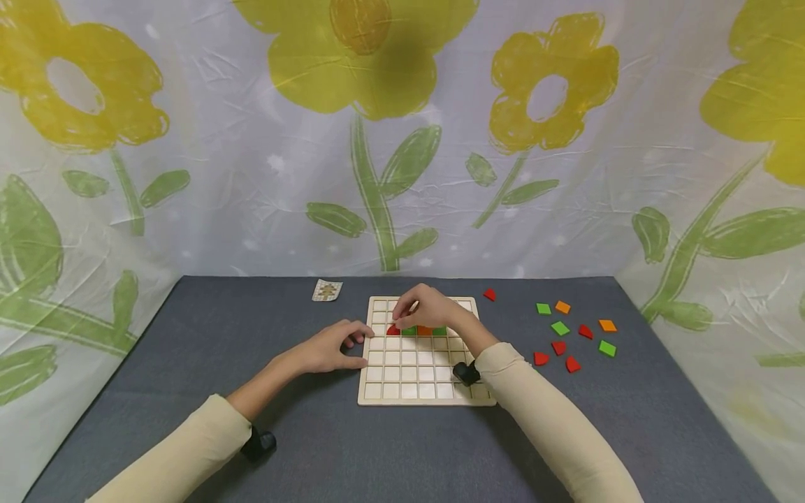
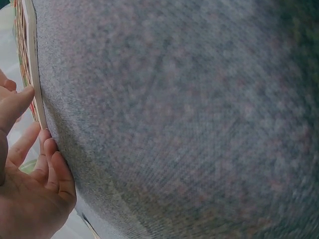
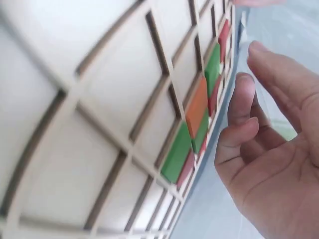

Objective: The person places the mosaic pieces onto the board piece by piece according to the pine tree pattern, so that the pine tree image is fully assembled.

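Closest in, two pale sleeves [image 1: 566,433] cross the grey table [image 1: 377,461], a black camera [image 1: 260,444] at each wrist. Up ahead, the left hand [image 1: 331,347] stands relaxed at the near-left side of the board [image 1: 409,412], thumb and fingers spread apart. And here the left wrist view gives what the head camera misses: fingertips [image 2: 29,93] right at the rim, other fingers loosely bent below it.

Over to the right hand [image 1: 428,307], above the board's far half! Its fingers bend, tips just by the red tile [image 1: 393,330] at the left end of a coloured row. From the head it might pass for a pinch; the right wrist view shows thumb and fingers loose, a gap between them. The row runs on: green tile [image 1: 409,331], orange tile [image 1: 424,331], then green again. Only the right wrist view shows more red and green pieces [image 3: 215,94] behind it, hidden by the hand from above; their number I can't tell.

Right of the board, loose tiles [image 1: 560,328] lie scattered, red, green and orange. Beyond the far-left corner, a small card [image 1: 327,290]; behind everything, a curtain [image 1: 251,168] of yellow flowers.
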{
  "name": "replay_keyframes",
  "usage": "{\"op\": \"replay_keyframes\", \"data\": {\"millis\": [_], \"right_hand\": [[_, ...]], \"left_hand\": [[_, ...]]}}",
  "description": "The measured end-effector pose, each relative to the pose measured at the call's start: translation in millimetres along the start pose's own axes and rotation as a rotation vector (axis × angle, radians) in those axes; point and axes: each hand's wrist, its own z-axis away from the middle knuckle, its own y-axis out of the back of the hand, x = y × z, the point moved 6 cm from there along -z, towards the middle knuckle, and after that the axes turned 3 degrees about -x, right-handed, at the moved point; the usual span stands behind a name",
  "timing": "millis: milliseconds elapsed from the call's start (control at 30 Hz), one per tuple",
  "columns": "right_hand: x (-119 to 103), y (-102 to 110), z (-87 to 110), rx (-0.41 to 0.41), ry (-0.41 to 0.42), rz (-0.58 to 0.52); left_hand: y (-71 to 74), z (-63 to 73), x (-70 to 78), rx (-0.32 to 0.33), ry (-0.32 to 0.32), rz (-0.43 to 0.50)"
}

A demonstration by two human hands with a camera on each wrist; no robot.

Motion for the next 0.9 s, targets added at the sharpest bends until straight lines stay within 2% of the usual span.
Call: {"op": "replay_keyframes", "data": {"millis": [100,300,533,900], "right_hand": [[0.2,5.6,8.8,0.000,0.033,-0.019],[6.1,16.5,34.3,0.007,0.035,-0.095],[14.2,28.8,65.3,0.040,0.061,-0.105],[40.3,56.3,127.2,0.100,-0.072,-0.094]], "left_hand": [[0.0,-0.6,0.2,0.003,-0.002,0.000],[-0.6,-0.2,1.6,0.007,0.004,0.002],[-1.4,2.2,5.4,0.007,-0.032,0.008],[-0.2,1.3,1.9,0.003,-0.017,0.003]]}}
